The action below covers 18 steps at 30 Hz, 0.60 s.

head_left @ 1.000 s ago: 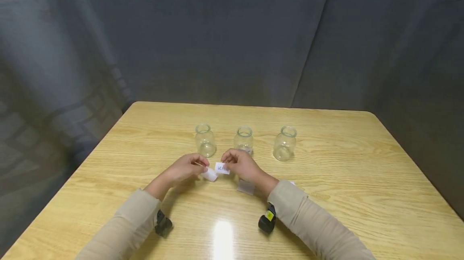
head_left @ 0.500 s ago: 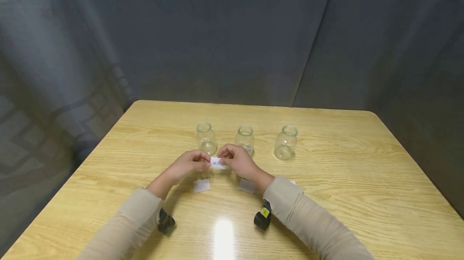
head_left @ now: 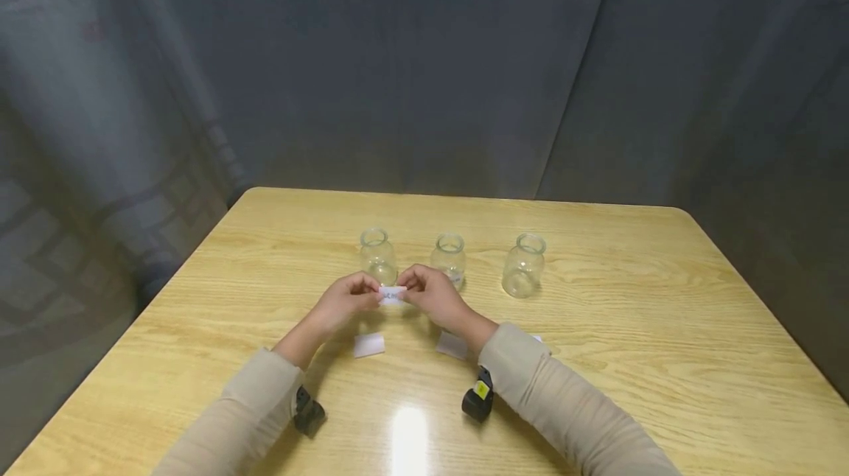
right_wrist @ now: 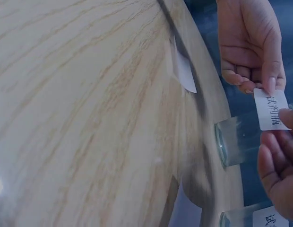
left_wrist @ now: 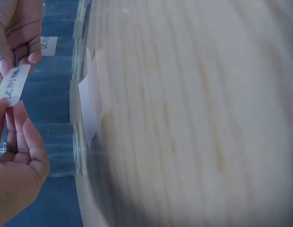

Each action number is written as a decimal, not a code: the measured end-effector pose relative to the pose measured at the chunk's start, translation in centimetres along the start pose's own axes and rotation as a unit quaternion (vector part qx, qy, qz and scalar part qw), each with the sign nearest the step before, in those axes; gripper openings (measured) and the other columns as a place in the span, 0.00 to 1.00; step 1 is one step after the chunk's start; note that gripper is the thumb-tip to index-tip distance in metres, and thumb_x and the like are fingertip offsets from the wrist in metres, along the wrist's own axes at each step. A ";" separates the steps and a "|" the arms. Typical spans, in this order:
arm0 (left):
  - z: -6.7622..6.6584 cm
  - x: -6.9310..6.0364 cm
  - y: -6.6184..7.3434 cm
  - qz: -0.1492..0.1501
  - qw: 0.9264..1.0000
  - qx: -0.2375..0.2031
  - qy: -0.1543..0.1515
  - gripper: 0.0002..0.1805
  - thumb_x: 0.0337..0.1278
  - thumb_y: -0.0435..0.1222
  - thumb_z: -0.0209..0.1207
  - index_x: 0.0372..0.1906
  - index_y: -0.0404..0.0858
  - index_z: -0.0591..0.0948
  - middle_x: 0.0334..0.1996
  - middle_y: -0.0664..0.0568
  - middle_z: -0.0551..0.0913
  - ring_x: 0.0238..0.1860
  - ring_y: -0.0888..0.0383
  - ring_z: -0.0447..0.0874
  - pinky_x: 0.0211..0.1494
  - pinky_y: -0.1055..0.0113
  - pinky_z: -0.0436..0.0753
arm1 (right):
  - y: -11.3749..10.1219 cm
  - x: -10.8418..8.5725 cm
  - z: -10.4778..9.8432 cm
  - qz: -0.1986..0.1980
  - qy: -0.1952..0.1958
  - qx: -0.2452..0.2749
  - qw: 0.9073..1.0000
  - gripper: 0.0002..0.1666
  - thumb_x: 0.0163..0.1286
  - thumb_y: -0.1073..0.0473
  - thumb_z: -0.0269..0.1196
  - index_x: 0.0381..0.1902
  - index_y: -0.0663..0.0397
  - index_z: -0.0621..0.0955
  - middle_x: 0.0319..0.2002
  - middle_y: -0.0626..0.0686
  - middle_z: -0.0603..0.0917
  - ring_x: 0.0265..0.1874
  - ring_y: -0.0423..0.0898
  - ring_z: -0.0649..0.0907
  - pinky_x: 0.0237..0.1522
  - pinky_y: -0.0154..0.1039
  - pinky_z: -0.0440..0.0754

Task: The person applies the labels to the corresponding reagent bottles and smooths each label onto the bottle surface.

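Observation:
Both hands hold up a small white label with handwritten dark characters (head_left: 391, 295), one at each side edge. My left hand (head_left: 343, 304) pinches the left edge between thumb and fingers. The right hand (head_left: 434, 298) pinches the opposite edge. Just behind the label stands the left clear glass jar (head_left: 379, 255), upright; whether the label touches it I cannot tell. In the right wrist view the label (right_wrist: 269, 111) is spread between the two hands in front of that jar (right_wrist: 236, 139). The middle jar (head_left: 449, 259) bears a similar label (right_wrist: 269, 217).
A third glass jar (head_left: 523, 266) stands to the right. Blank pale paper pieces lie nearer on the table: one at left (head_left: 368, 345), another in the middle (head_left: 452, 345), and a third mostly hidden by the right sleeve (head_left: 524, 354). Dark curtains (head_left: 424, 71) hang behind the table.
A pale paper piece left my left hand and now lies on the table. That hand took the label's left edge, and both hands moved the label slightly left and up toward the left jar.

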<state>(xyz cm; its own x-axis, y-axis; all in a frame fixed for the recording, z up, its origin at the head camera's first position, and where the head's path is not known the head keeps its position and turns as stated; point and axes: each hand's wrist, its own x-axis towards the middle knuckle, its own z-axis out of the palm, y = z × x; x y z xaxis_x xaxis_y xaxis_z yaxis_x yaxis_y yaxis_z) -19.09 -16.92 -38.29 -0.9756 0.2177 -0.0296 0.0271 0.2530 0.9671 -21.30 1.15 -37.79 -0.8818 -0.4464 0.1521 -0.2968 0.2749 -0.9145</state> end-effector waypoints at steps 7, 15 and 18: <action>0.1 0.2 -0.2 -0.008 0.998 -0.012 0.053 0.08 0.51 0.29 0.53 0.35 0.28 0.72 0.28 0.48 0.73 0.32 0.56 0.74 0.42 0.59 0.75 | 0.0 0.5 0.4 0.030 0.016 -0.017 0.999 0.03 0.58 0.68 0.57 0.32 0.62 0.75 0.26 0.50 0.76 0.26 0.42 0.74 0.28 0.32 0.74; 0.5 0.7 -0.1 -0.017 0.995 -0.014 0.101 0.07 0.51 0.27 0.52 0.35 0.27 0.72 0.26 0.48 0.72 0.32 0.51 0.75 0.41 0.59 0.76 | 0.3 1.4 1.2 0.026 0.087 -0.033 0.995 0.04 0.54 0.69 0.60 0.29 0.64 0.75 0.23 0.51 0.75 0.23 0.41 0.73 0.25 0.29 0.74; 0.5 0.9 -0.1 -0.023 0.993 -0.009 0.117 0.07 0.50 0.26 0.53 0.36 0.26 0.72 0.26 0.47 0.73 0.31 0.51 0.75 0.39 0.61 0.77 | 0.6 1.7 1.5 0.018 0.103 -0.038 0.994 0.04 0.54 0.70 0.60 0.28 0.65 0.75 0.23 0.51 0.75 0.22 0.40 0.73 0.24 0.29 0.73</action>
<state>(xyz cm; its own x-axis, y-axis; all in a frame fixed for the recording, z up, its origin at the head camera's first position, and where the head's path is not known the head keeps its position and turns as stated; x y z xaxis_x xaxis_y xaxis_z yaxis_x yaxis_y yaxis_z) -19.84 -16.26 -38.57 -0.9997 -0.0195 -0.0169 -0.0210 0.2395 0.9707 -22.42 -0.72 -38.63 -0.9460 -0.2544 0.2009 -0.2845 0.3546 -0.8907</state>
